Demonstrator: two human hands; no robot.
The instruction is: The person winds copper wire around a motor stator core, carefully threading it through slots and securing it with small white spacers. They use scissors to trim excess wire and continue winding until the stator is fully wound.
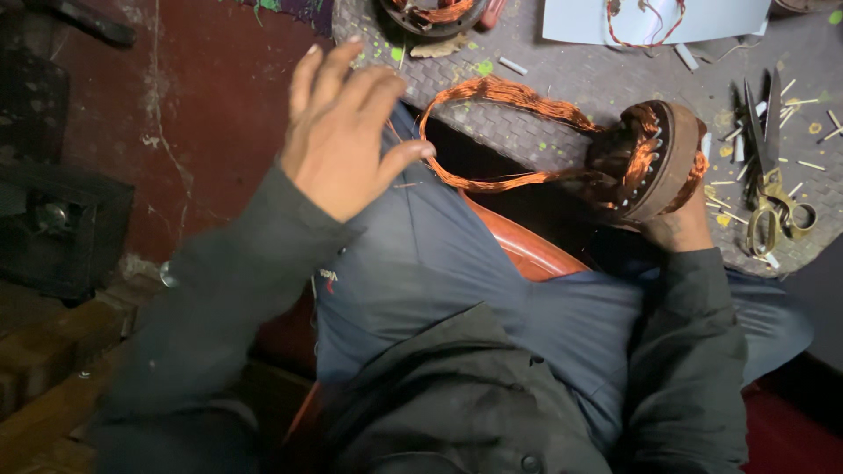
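Left hand [347, 132]: raised and open, fingers spread, palm away from the camera; it holds nothing. Thumb tip sits just beside the near end of the wire loop, contact not certain.
Right hand [676, 226]: closed around the underside of the stator [654, 162], mostly hidden behind it; it grips the stator and tilts it on edge at the bench [562, 96] rim.
Stator: round rusty-brown core, slots along its inner face, copper wire packed in some of them.
Copper coil [505, 132]: long loose loop of bundled wire, one end still in the stator, the rest lying over the bench edge and the person's lap towards the left hand.
Progress (judgement): winding work is partway; one coil hangs mostly free of the core, other wire remains seated in the slots. Going in or coming out cannot be told.
Nearby: scissors [773, 184] and scattered small sticks [812, 164] to the right; second wound core [435, 13] at the far edge; white sheet [571, 22] with a thin wire loop on it.
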